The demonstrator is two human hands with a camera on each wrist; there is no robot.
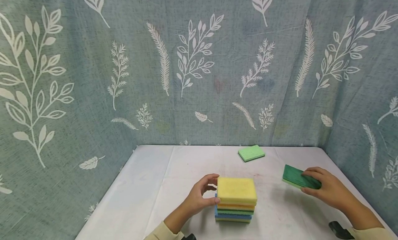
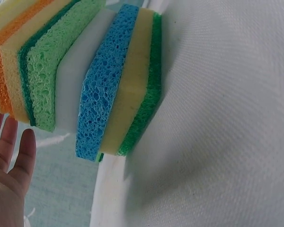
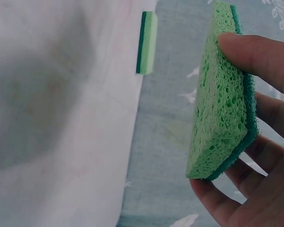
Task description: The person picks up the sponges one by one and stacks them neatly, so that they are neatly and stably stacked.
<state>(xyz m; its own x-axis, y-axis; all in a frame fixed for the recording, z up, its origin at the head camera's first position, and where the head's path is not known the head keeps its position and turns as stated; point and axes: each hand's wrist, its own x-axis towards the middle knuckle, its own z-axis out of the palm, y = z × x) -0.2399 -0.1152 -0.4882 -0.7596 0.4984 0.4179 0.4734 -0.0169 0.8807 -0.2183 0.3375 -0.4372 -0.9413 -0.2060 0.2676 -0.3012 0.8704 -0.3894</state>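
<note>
A stack of sponges stands on the table, topped by a yellow sponge [image 1: 236, 188] with an orange layer [image 2: 1, 78] under it. Lower down come light green [image 2: 46, 71], white [image 2: 73, 90] and blue [image 2: 104, 85] layers, with a yellow and green sponge [image 2: 132, 80] at the bottom. My left hand [image 1: 199, 196] is at the stack's left side, thumb and fingertips right at the top sponge's corners. To the right, my right hand [image 1: 326, 188] holds a green sponge [image 3: 220, 111] above the table, its dark green scouring side [image 1: 296, 176] facing up, between thumb and fingers.
Another light green sponge [image 1: 252, 153] lies near the back edge of the white table [image 1: 149, 184]. Blue-grey leaf-patterned cloth [image 1: 199, 105] surrounds the table at the back and sides.
</note>
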